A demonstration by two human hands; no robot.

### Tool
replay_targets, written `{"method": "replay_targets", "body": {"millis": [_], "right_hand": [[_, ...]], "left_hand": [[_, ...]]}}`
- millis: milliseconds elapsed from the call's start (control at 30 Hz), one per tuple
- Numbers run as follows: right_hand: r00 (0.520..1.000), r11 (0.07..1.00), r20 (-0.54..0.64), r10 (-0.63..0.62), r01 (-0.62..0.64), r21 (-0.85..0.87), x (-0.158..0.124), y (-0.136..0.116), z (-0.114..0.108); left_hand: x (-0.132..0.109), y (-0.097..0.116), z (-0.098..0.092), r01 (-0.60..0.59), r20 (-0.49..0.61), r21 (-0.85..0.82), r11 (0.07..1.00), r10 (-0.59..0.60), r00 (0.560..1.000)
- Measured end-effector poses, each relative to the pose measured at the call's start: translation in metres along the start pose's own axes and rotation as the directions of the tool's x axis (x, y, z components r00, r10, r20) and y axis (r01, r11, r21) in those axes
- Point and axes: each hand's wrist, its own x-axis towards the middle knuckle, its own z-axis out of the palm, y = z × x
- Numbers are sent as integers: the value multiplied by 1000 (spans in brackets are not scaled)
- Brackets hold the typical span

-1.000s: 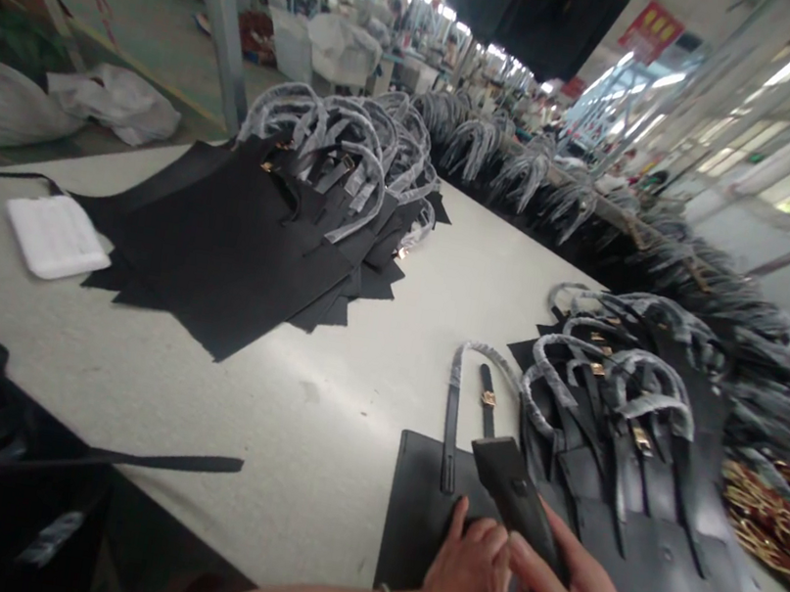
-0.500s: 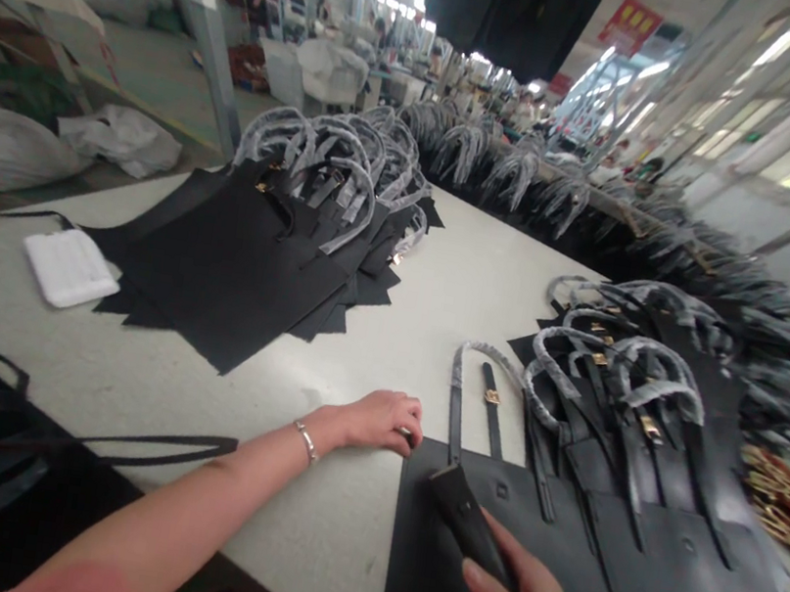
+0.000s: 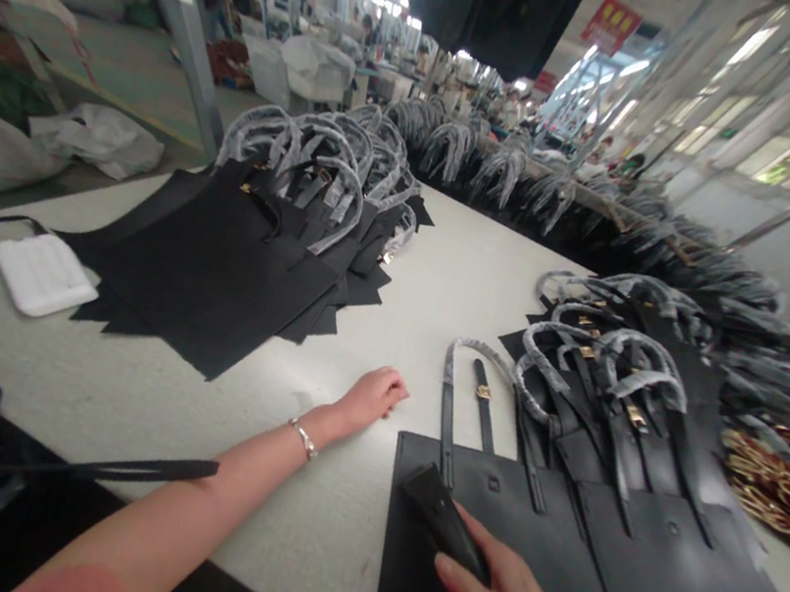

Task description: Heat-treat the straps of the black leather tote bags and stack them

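Note:
My right hand point(image 3: 500, 589) is wrapped round a black handheld tool point(image 3: 446, 521), shaped like a hair clipper with a broad, blunt head. The tool is over the upper left part of a black leather bag panel point(image 3: 419, 577); I cannot tell if it touches. From that panel's top edge a plastic-wrapped handle point(image 3: 451, 389) and a strap with a gold buckle point(image 3: 484, 394) reach away from me. Just beyond the panel's upper left corner, my left hand point(image 3: 375, 400) is above the pale table with its fingers curled together. What its fingertips hold, if anything, is hidden.
Overlapping bag panels with wrapped handles point(image 3: 643, 373) lie at the right. A stack of black panels point(image 3: 213, 269) occupies the left back, a white flat object point(image 3: 42, 273) beside it. Gold hardware point(image 3: 775, 481) sits far right. A rack of wrapped handles point(image 3: 503, 169) stands behind.
My left hand has drawn away from the panel's corner, slightly up and left. My right hand and the tool stay over the panel, shifted slightly left. The whole view has turned a little.

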Motion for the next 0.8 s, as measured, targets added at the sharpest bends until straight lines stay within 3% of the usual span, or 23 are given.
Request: {"method": "replay_targets", "body": {"millis": [200, 333, 467, 533, 633, 733, 800], "right_hand": [[999, 999, 3, -36, 36, 20, 3, 5, 0], [999, 999, -11, -35, 35, 10, 3, 2, 0], [999, 999, -14, -38, 38, -3, 3, 0, -1], [999, 999, -12, -44, 43, -7, 3, 1, -1], [998, 998, -39, -57, 57, -13, 2, 5, 1], [997, 999, -58, -47, 46, -20, 2, 7, 2], [998, 999, -50, -46, 46, -6, 2, 8, 3]], "left_hand": [[-20, 20, -4, -92, 119, 64, 994, 84, 989], [-15, 18, -11, -189, 247, -14, 982, 187, 951], [-4, 12, -14, -172, 263, -117, 978, 197, 945], [0, 8, -14, -116, 222, -189, 975, 157, 962], [2, 1, -11, 47, 118, -321, 946, -10, 993], [-4, -2, -4, 212, 79, -456, 864, -198, 977], [-14, 1, 3, 271, 89, -519, 811, -263, 961]]}}
